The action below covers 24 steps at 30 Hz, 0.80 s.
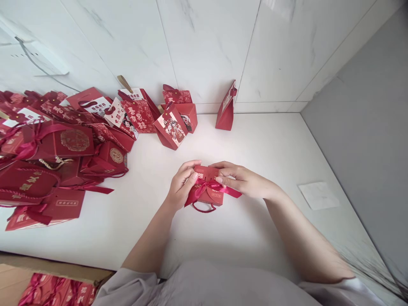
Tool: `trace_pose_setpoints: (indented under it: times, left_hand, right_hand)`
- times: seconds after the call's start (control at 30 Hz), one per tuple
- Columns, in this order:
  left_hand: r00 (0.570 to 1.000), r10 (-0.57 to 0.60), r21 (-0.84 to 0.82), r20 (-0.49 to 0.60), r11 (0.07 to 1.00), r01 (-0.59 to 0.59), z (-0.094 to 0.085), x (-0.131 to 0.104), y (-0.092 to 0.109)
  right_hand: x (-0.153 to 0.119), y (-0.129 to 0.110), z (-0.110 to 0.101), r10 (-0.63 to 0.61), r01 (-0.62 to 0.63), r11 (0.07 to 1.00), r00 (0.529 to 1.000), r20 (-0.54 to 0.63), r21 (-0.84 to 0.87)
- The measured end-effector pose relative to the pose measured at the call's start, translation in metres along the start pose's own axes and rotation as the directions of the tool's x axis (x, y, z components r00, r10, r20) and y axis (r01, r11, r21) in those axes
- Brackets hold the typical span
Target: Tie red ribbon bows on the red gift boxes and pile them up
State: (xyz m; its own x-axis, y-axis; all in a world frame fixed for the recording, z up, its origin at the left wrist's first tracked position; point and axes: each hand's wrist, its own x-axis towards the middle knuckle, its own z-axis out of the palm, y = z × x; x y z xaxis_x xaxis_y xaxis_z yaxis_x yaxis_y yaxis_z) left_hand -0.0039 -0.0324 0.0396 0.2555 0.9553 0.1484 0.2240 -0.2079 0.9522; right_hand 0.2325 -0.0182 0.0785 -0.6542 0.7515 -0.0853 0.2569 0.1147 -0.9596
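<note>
A small red gift box [208,196] with gold lettering is held over the white table. Its front carries a tied crimson ribbon bow, and a twisted red cord handle loops out at its lower edge. My left hand [184,185] is closed round the box's left side, thumb on the front near the bow. From the right, my right hand [237,177] grips the other side, its thumb by the ribbon. The fingertips behind the box are hidden.
A heap of red gift boxes [73,142] covers the left of the table [255,238]. Several triangular boxes [174,127] stand along the tiled wall, one box [226,108] apart. A white paper [319,195] lies right. Ribboned boxes fill a carton [47,267] at lower left.
</note>
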Motion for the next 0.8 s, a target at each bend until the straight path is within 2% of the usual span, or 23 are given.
trace_pose_setpoints:
  times: [0.2,0.33,0.5,0.63,0.8]
  left_hand:
    - [0.994,0.109,0.278,-0.006,0.955,-0.103,-0.008,0.000,0.008]
    - [0.990,0.140,0.388,0.018,0.911,-0.136,-0.011,0.000,0.011]
    - [0.971,0.233,0.473,0.046,0.851,-0.226,-0.011,-0.003,0.017]
    - [0.964,0.261,0.374,0.050,0.890,-0.260,-0.007,-0.005,0.019]
    - [0.984,0.130,0.064,0.121,0.988,-0.139,-0.001,-0.005,0.012]
  right_hand:
    - [-0.001,-0.001,-0.001,-0.025,0.026,1.000,1.000,0.015,-0.012]
    - [-0.001,-0.001,-0.002,-0.035,0.036,0.999,0.999,0.027,-0.038]
    - [-0.006,-0.002,-0.005,0.001,0.004,0.994,0.999,0.043,-0.108]
    - [-0.008,-0.005,-0.004,0.017,-0.014,0.996,0.999,0.032,-0.087]
    - [-0.003,-0.005,0.000,0.032,-0.032,0.999,0.999,-0.012,-0.020]
